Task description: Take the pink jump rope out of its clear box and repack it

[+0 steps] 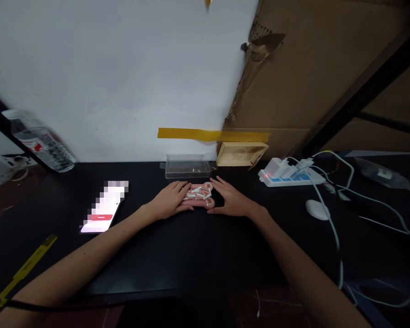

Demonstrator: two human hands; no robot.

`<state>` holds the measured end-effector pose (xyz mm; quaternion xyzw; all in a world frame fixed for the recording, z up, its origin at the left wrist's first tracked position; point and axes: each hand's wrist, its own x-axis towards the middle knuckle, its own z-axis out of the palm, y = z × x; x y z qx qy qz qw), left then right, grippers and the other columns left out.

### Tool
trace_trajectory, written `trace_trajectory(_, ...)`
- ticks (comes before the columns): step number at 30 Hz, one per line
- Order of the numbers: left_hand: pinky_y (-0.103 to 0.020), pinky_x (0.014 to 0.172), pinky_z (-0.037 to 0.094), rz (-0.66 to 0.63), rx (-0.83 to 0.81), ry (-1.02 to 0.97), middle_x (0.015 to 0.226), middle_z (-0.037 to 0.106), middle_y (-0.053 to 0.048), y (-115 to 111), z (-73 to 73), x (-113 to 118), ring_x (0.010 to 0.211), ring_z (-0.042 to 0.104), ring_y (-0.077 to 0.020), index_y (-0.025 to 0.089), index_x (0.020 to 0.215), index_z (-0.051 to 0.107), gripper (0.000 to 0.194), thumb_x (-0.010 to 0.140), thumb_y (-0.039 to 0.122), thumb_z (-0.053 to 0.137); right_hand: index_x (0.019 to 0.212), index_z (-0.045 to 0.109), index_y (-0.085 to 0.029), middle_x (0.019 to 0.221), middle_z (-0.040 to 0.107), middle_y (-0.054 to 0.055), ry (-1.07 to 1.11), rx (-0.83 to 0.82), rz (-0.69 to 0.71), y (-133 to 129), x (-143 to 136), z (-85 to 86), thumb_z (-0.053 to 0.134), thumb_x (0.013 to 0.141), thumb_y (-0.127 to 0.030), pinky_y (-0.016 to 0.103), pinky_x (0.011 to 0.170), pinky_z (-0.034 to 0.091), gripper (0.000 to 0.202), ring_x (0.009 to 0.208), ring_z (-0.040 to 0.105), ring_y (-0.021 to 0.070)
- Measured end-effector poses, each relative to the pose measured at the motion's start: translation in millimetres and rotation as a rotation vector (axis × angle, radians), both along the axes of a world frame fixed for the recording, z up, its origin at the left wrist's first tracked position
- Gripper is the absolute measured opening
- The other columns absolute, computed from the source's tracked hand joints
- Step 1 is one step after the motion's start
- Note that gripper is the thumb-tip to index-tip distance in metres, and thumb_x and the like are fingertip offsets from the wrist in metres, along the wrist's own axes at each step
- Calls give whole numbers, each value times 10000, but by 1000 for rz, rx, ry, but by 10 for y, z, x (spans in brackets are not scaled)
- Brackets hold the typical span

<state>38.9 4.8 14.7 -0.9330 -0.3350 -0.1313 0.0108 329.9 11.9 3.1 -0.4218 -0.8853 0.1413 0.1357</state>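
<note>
A pink tray (194, 203) lies on the black table, with several small white and pink sticks (200, 193) in its middle and round parts at its right corners. My left hand (169, 199) is at the tray's left end, its fingers over that end and its thumb along the near edge, so the left end is hidden. My right hand (230, 199) is at the right end, fingers spread and bent round the corners, with a dark gap between palm and tray. Its fingertips are at or very near the round corners.
Behind the tray are a clear plastic box (187, 167) and a cream box (241, 154). A lit phone (104, 209) and a water bottle (43, 143) are at left. A power strip (290, 176), cables and a white mouse (317, 209) are at right.
</note>
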Motion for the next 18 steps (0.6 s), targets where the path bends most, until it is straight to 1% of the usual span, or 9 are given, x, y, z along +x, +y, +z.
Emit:
trace_trajectory(2, -441, 1044, 431, 20, 3, 6, 1391, 528, -197, -15, 12, 14, 1260, 529, -329, 114, 1429, 418, 686, 967, 622, 445, 1541, 352, -134, 1570, 384, 204, 40, 15, 25, 4, -25, 3, 718, 720, -712, 591, 1191, 281, 1069, 1504, 217, 384)
trace_trajectory(5, -443, 1029, 450, 74, 7, -11, 1342, 560, -178, -41, 21, 69, 1212, 558, -326, 121, 1403, 453, 661, 915, 557, 549, 1532, 369, -158, 1541, 430, 198, 100, 30, 38, 15, -45, 4, 735, 720, -691, 589, 1179, 309, 1038, 1479, 302, 371)
trace_trajectory(7, -452, 1041, 442, 94, 16, -37, 1314, 578, -167, -52, 16, 104, 1198, 566, -326, 126, 1383, 473, 662, 891, 557, 578, 1518, 390, -156, 1523, 452, 203, 121, 28, 40, 15, -57, 10, 738, 727, -678, 582, 1173, 326, 1010, 1463, 338, 365)
trace_trajectory(11, -457, 1043, 436, 81, 3, -114, 1296, 597, -151, -49, -7, 102, 1189, 572, -320, 155, 1364, 485, 628, 925, 601, 541, 1485, 437, -182, 1490, 496, 178, 177, 11, 46, -14, -100, 52, 716, 781, -636, 563, 1160, 357, 883, 1438, 387, 349)
trace_trajectory(15, -463, 1001, 460, 95, -83, -235, 1268, 606, -160, -28, -6, 49, 1156, 576, -320, 150, 1365, 476, 627, 932, 598, 547, 1467, 447, -219, 1489, 500, 148, 296, 8, 31, -48, -143, 116, 652, 863, -589, 546, 1154, 364, 738, 1400, 442, 325)
trace_trajectory(18, -471, 995, 452, 104, -194, -395, 1288, 597, -157, -19, 32, 47, 1167, 564, -328, 172, 1367, 488, 632, 894, 568, 620, 1482, 418, -237, 1498, 492, 136, 412, -47, 9, -58, -145, 159, 607, 908, -560, 551, 1158, 343, 685, 1380, 463, 318)
